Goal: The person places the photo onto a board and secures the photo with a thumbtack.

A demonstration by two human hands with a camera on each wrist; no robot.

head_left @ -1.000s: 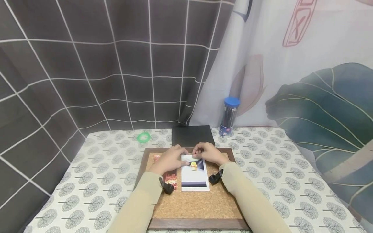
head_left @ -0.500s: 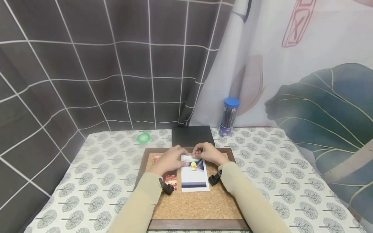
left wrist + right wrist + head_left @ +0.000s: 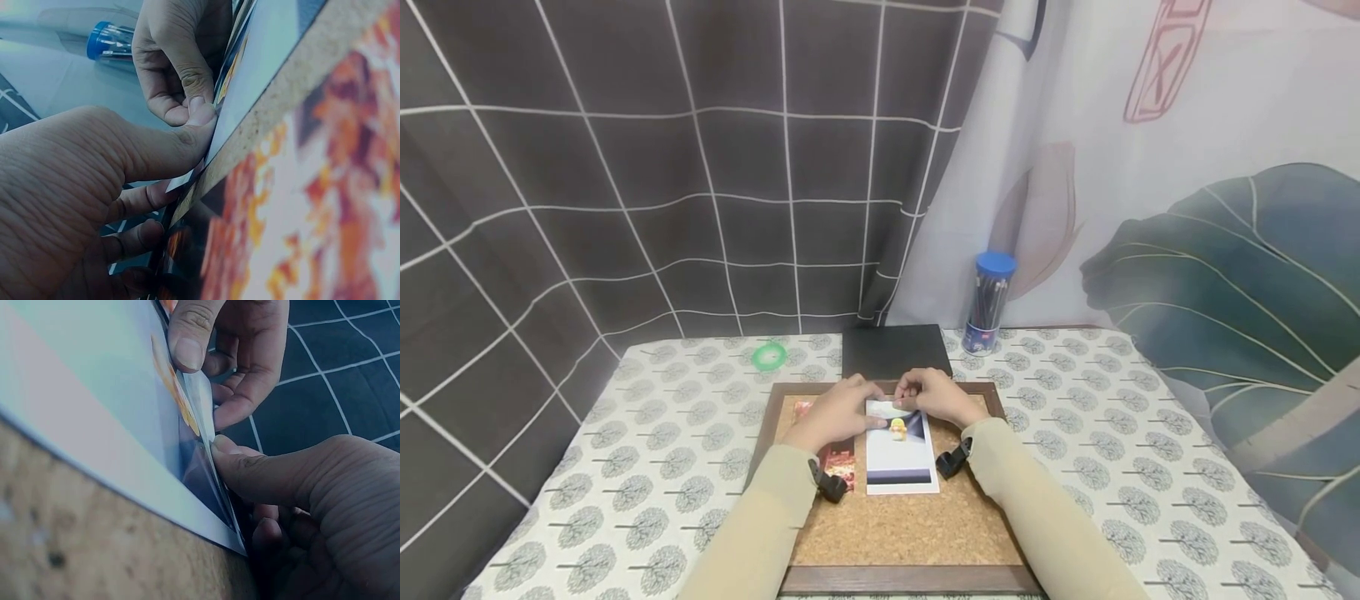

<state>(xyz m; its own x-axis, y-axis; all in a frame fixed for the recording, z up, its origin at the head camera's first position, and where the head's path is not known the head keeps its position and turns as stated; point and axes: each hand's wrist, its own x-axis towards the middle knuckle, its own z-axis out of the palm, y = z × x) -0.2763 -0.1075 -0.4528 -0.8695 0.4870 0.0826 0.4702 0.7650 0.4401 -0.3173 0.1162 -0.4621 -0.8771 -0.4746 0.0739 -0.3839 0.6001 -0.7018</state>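
Note:
A white-bordered photo (image 3: 901, 458) with a small yellow figure lies on a wood-framed cork board (image 3: 898, 529). My left hand (image 3: 840, 408) pinches the photo near its top left corner, thumb on its face and fingers behind in the right wrist view. At the top edge, to the right, my right hand (image 3: 942, 396) pinches with thumb and index finger, its other fingers curled. Up close in the right wrist view, a pale, shiny strip (image 3: 201, 400) runs along that edge between both thumbs. A red and orange picture (image 3: 841, 467) lies to the left, partly under my left wrist.
Behind the board lies a flat black rectangular object (image 3: 895, 350). A green ring (image 3: 769, 357) sits at the back left of the patterned tablecloth (image 3: 700, 433). A clear tub of pens or pencils with a blue lid (image 3: 989, 304) stands at the back right. Curtains hang behind.

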